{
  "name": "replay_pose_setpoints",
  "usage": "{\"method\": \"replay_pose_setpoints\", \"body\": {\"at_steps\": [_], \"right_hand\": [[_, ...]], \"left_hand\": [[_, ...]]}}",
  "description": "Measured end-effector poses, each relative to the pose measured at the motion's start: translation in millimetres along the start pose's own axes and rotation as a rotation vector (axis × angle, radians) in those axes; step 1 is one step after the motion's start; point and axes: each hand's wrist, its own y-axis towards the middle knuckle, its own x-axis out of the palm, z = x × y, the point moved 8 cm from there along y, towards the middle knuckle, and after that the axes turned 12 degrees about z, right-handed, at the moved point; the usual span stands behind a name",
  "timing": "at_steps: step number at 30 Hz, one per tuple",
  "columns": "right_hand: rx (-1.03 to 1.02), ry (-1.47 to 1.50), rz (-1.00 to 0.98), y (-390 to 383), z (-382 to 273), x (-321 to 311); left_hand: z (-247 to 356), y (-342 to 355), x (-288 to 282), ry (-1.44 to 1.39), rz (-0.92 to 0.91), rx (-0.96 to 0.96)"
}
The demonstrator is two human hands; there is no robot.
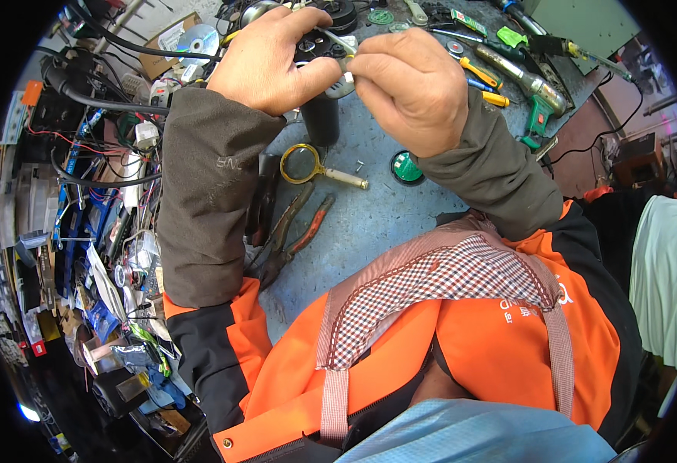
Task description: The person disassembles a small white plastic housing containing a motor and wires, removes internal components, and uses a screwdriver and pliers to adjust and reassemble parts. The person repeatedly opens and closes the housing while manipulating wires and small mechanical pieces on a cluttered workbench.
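My left hand (265,65) is curled over the top of a black cylindrical device (321,122), its thumb along the near side and its fingers on the far side. Dark parts and a pale piece show between thumb and fingers. Close by on the right, my right hand (416,91) is closed in a pinch at the device's top; whatever its fingertips hold is too small to name. Nearer me on the blue-grey bench (362,247) lie a magnifying glass (346,179) with a gold rim, a few small screws (359,165), and a round green piece in a black ring (406,167).
Pliers (304,231) with worn red and dark handles lie near my left forearm. Cables, boxes and loose parts (115,231) crowd the left side. Screwdrivers (487,69), a green-handled tool (539,116) and other tools spread across the far right. Pale cloth (659,270) hangs at right.
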Motion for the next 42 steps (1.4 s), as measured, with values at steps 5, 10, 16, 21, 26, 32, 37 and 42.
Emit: {"method": "replay_pose_setpoints", "body": {"at_steps": [5, 10, 16, 21, 26, 32, 37, 42], "right_hand": [[-0.033, -0.030, -0.011, -3, -11, -1], [0.035, 0.021, 0.052, -7, -4, 3], [0.138, 0.001, 0.010, -7, -8, 4], [0.101, -0.049, 0.120, -6, -3, 7], [0.079, -0.015, 0.137, -8, 0, 7], [0.053, 0.004, 0.095, -6, 3, 8], [0.095, 0.054, 0.027, -7, 5, 8], [0.141, 0.034, 0.090, -10, 6, 8]], "left_hand": [[-8, -2, 3, 0.011, 0.020, -0.047], [-5, -2, -1, 0.007, 0.014, -0.060], [-8, -5, 0, 0.025, 0.033, -0.069], [-7, -5, 0, 0.054, 0.054, -0.059], [-4, -3, 1, 0.086, 0.044, -0.041], [-6, -5, 3, 0.128, 0.049, -0.061], [-4, -6, 2, 0.145, 0.035, -0.078], [-2, -4, 2, 0.150, 0.035, -0.064]]}}
